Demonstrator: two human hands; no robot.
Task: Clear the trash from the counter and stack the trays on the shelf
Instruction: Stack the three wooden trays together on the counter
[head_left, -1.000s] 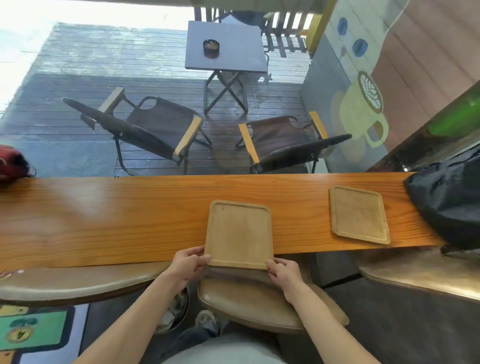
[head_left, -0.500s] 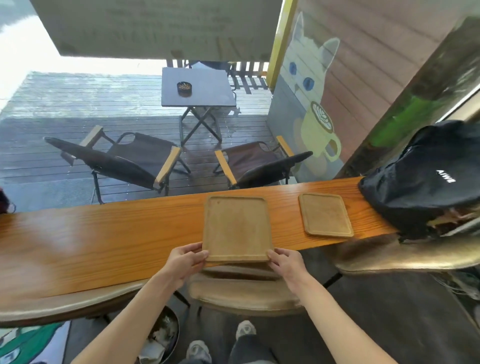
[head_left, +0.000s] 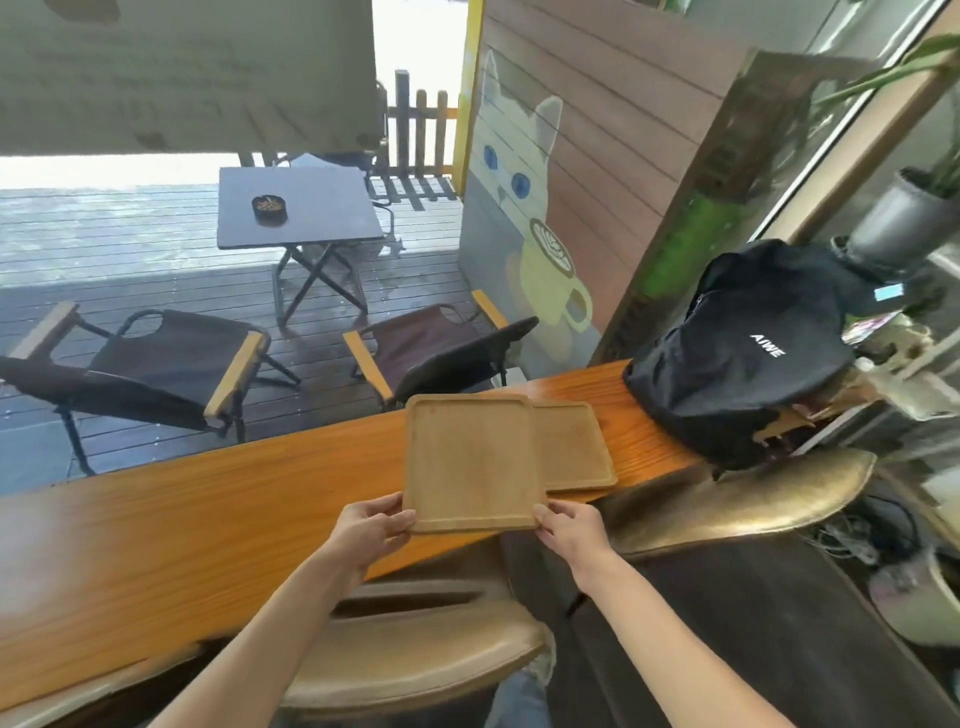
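I hold a bare wooden tray (head_left: 470, 462) by its two near corners, lifted above the long wooden counter (head_left: 208, 519). My left hand (head_left: 371, 527) grips the near left corner and my right hand (head_left: 569, 527) grips the near right corner. A second wooden tray (head_left: 574, 447) lies flat on the counter. The held tray overlaps and hides its left part. No trash shows on the counter.
A black backpack (head_left: 743, 358) sits on the counter's right end, close to the second tray. Tan padded stools (head_left: 415, 654) stand under the counter's near edge. Beyond the glass are folding chairs and a small table with an ashtray. A potted plant (head_left: 904, 218) stands at far right.
The tray in both hands has moved right along the counter and now overlaps the second tray. The view has turned right, bringing the backpack fully into sight.
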